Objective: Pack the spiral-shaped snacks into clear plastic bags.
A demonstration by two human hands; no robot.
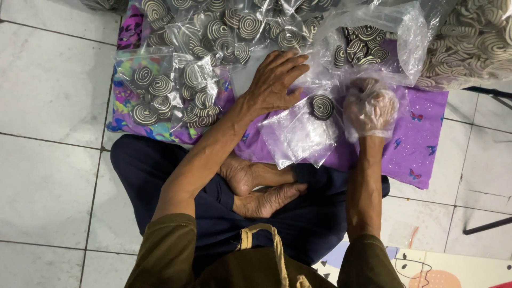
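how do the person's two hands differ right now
The left hand is bare; the right hand wears a thin, clear plastic glove. The left hand lies flat with its fingers spread on the clear bags; the right hand is curled beside a spiral cookie at the mouth of a small clear bag. Both reach forward over the purple cloth.

A white tiled floor (50, 90) carries everything. A purple cloth with small butterflies (421, 138) is spread on it beneath both hands, and a brightly patterned cloth (124, 104) lies to the left of the left hand. On the cloths rest sealed clear bags of black-and-white spiral cookies (170, 93), left of and beyond the left hand, and a small clear bag (298, 136) between the hands. A big open bag of the same cookies (474, 45) sits beyond the right hand.
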